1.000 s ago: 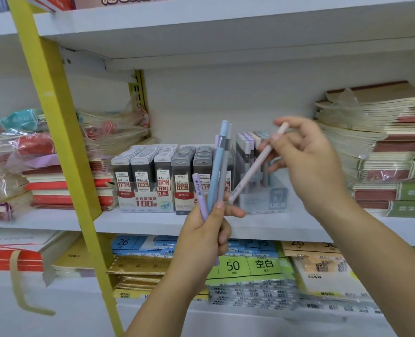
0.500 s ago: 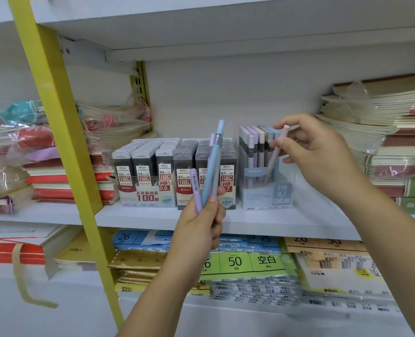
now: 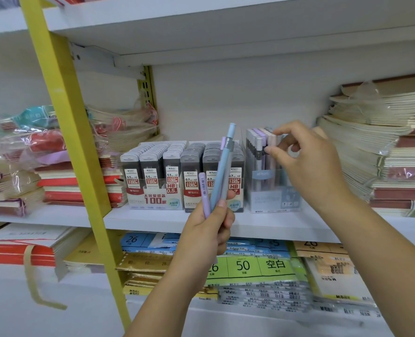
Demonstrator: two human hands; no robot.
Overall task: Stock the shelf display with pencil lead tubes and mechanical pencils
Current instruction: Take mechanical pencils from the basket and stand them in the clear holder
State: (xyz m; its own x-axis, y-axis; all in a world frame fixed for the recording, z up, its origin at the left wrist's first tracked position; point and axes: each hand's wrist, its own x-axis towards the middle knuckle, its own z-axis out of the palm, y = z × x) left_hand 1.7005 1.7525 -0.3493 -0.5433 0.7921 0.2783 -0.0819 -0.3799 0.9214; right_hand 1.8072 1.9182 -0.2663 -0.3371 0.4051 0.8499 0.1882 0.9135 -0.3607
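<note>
My left hand (image 3: 211, 229) grips a small bunch of mechanical pencils (image 3: 222, 166), blue, grey and lilac, held upright in front of the shelf. Behind them stand the display boxes of pencil lead tubes (image 3: 177, 171), dark tubes in tight rows with red labels. To their right is a clear pencil display box (image 3: 272, 190) holding several upright pastel pencils. My right hand (image 3: 306, 161) is at the top right of that box, thumb and forefinger pinching the top of a pink pencil (image 3: 272, 144) that stands among the others.
The white shelf board (image 3: 153, 218) carries wrapped notebook stacks on the left (image 3: 63, 181) and a tall stack on the right (image 3: 384, 147). A yellow upright (image 3: 67, 132) crosses the left foreground. Paper packs (image 3: 250, 266) fill the shelf below.
My right hand has carried the pink pencil from a slant in mid-air down into the clear box, where it now stands upright. My left hand has stayed about where it was with its bunch.
</note>
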